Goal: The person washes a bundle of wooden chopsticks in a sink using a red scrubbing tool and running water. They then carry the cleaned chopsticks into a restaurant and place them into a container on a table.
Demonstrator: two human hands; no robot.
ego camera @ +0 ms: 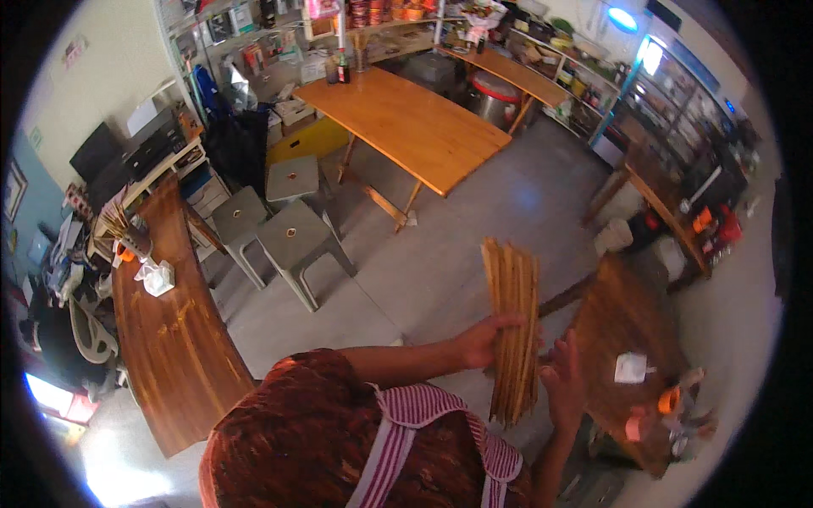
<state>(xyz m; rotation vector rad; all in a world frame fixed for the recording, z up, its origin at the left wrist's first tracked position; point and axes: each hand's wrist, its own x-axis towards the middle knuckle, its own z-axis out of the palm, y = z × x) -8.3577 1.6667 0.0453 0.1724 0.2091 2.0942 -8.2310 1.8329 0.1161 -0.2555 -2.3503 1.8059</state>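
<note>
A thick bundle of wooden chopsticks (513, 330) stands roughly upright before my chest, its ends slightly uneven. My left hand (486, 341) grips the bundle at mid-length from its left side, the thumb lying across the front. At the right side of the bundle is my right hand (564, 374), raised with fingers apart and pointing up. It is close to the sticks; whether it touches them cannot be told. A striped apron covers part of my patterned red-brown top.
A wooden slab table (184, 355) at left bears a tissue pack (155, 278) and a holder of chopsticks (130, 235). Grey plastic stools (295, 232) stand beside it. An orange-brown table (413, 127) lies ahead. Another dark wooden table (625, 317) at right carries a white packet (631, 368).
</note>
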